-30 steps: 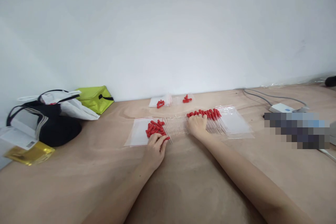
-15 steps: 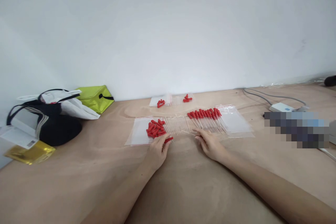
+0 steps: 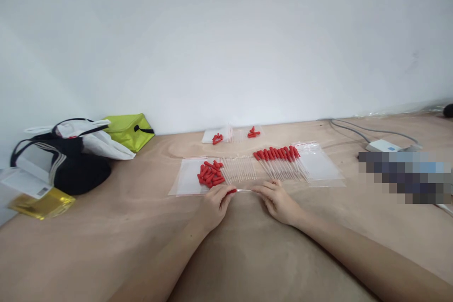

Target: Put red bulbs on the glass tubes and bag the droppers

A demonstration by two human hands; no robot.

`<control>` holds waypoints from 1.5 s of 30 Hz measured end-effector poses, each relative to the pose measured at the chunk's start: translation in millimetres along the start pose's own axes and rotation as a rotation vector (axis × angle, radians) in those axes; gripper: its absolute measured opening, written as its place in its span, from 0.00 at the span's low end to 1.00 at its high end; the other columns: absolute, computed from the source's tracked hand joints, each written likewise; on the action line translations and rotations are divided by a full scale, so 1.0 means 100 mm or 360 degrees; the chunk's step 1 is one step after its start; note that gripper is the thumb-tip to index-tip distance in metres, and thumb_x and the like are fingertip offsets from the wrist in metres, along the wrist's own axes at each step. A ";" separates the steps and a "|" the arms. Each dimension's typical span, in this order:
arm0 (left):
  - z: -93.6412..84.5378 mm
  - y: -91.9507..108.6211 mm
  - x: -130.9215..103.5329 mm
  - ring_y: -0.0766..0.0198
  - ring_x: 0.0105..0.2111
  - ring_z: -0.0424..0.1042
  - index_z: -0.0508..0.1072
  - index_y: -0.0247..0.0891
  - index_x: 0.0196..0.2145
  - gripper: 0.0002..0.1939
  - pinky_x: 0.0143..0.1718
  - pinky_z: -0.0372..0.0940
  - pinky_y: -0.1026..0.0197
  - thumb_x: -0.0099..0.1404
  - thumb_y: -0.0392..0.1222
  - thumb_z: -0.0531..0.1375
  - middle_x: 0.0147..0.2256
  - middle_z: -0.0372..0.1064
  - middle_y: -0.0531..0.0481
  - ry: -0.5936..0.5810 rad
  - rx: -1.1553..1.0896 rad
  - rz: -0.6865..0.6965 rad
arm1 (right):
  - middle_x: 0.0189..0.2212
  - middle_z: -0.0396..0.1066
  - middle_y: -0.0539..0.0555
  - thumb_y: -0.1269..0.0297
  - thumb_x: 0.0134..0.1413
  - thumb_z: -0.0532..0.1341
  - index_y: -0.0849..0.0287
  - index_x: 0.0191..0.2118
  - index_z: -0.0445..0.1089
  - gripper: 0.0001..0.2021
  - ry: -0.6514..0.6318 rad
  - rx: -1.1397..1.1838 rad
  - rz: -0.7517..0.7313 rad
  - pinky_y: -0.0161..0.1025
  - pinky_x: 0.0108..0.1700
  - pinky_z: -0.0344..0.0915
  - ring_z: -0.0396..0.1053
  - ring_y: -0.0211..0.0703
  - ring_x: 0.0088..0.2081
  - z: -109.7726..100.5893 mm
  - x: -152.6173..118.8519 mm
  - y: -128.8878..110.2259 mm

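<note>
My left hand pinches a small red piece. Between both hands lies a thin pale stick; its left end meets the red piece and its right end is in the closed fingers of my right hand. Just beyond my left hand, a pile of red pieces lies on a clear zip bag. Beside the pile is a row of bare pale sticks. Farther right, several red-topped sticks lie side by side, partly on another clear bag.
Near the wall are small red pieces and a small bag. A green bag, a black bag and a gold packet stand at the left. A white adapter with grey cables lies right, beside a blurred object.
My right hand has moved slightly left and nearer with the stick, whose tip now meets the red piece. The red piece in my left hand is now level with the stick.
</note>
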State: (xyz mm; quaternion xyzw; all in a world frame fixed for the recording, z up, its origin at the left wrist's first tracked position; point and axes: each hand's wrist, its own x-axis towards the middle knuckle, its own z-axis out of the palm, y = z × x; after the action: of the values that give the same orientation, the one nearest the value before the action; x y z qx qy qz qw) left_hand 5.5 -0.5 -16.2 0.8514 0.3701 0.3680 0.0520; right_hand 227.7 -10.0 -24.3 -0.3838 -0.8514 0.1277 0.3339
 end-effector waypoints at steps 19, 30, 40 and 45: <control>0.04 0.02 0.01 0.65 0.27 0.68 0.71 0.36 0.31 0.08 0.31 0.61 0.62 0.64 0.39 0.53 0.27 0.71 0.49 -0.0184 -0.0155 0.0261 | 0.26 0.71 0.51 0.68 0.56 0.50 0.56 0.33 0.70 0.11 -0.0040 -0.0284 -0.0012 0.41 0.38 0.42 0.63 0.36 0.28 -0.09 0.03 -0.06; 0.03 0.07 0.03 0.65 0.25 0.65 0.69 0.35 0.28 0.10 0.29 0.60 0.62 0.63 0.40 0.52 0.24 0.69 0.48 -0.0249 -0.0055 0.0244 | 0.23 0.69 0.51 0.69 0.57 0.47 0.59 0.28 0.68 0.14 -0.0107 -0.0327 -0.0105 0.39 0.35 0.41 0.57 0.34 0.24 -0.03 0.01 -0.07; 0.04 0.10 0.03 0.64 0.25 0.64 0.68 0.35 0.29 0.09 0.30 0.60 0.61 0.63 0.39 0.51 0.25 0.68 0.48 -0.0272 -0.0031 0.0295 | 0.23 0.69 0.50 0.68 0.57 0.47 0.59 0.26 0.66 0.14 -0.0189 -0.0263 -0.0007 0.38 0.35 0.42 0.60 0.35 0.25 0.00 0.06 -0.15; 0.05 0.07 0.04 0.64 0.25 0.64 0.68 0.35 0.29 0.10 0.31 0.59 0.61 0.64 0.39 0.50 0.26 0.69 0.48 -0.0296 -0.0035 0.0376 | 0.24 0.69 0.49 0.68 0.57 0.47 0.59 0.26 0.66 0.14 -0.0200 -0.0230 0.0008 0.38 0.34 0.42 0.59 0.35 0.25 0.01 0.05 -0.17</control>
State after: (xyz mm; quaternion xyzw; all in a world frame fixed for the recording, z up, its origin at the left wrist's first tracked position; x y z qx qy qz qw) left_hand 14.7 -1.7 -15.4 0.9188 0.2569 0.2952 0.0516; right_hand 214.5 -17.8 -14.7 -0.4002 -0.8768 0.0905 0.2509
